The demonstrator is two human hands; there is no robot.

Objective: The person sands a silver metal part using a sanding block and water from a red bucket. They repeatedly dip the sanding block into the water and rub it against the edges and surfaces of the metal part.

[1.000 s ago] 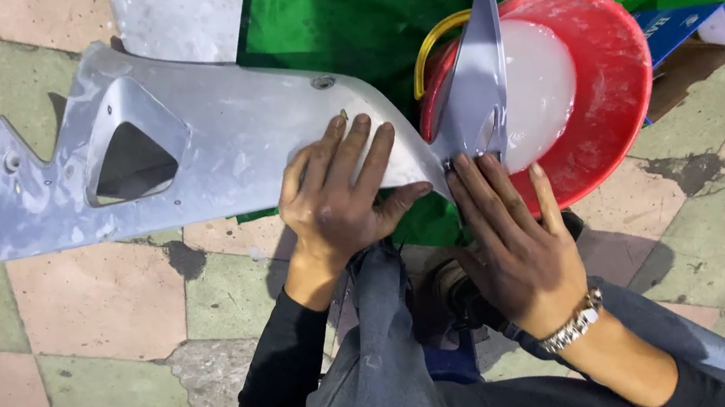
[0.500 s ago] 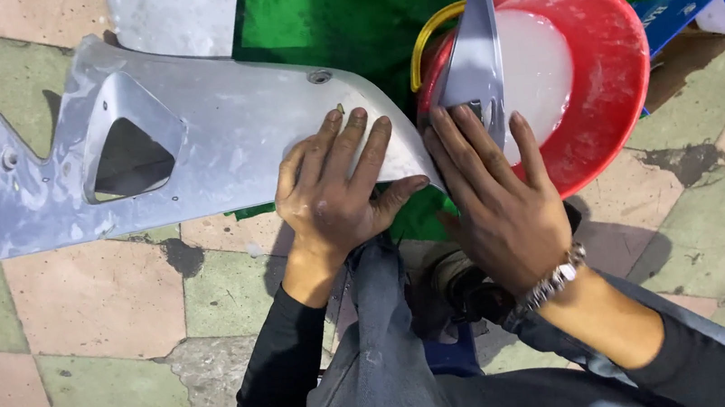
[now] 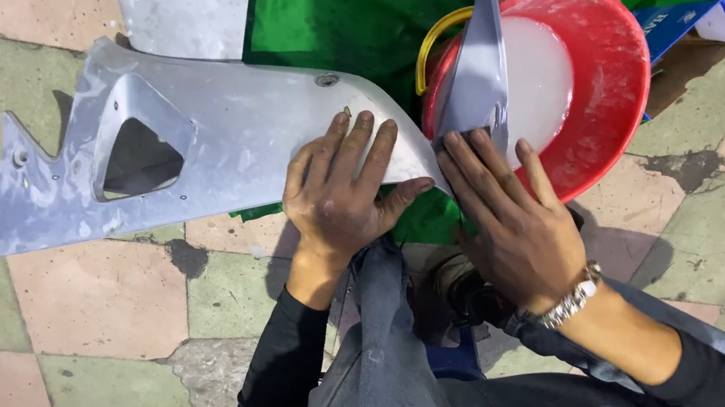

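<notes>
A grey panel (image 3: 218, 133) stretches from nine o'clock to centre over the tiles (image 3: 91, 298), its fin rising toward twelve. The left hand (image 3: 339, 192) lies open, flat on it; the right hand (image 3: 510, 218), at four o'clock, presses open fingers on the fin's base. A red bucket (image 3: 613, 84) of milky water sits at two o'clock on a green sheet (image 3: 341, 15).

Matt grey plastic panel (image 3: 237, 136), glossy red plastic bucket (image 3: 613, 84), rough tiles (image 3: 91, 298)

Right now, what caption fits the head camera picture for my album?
Left hand and right hand press on a grey panel beside a red bucket.
</notes>
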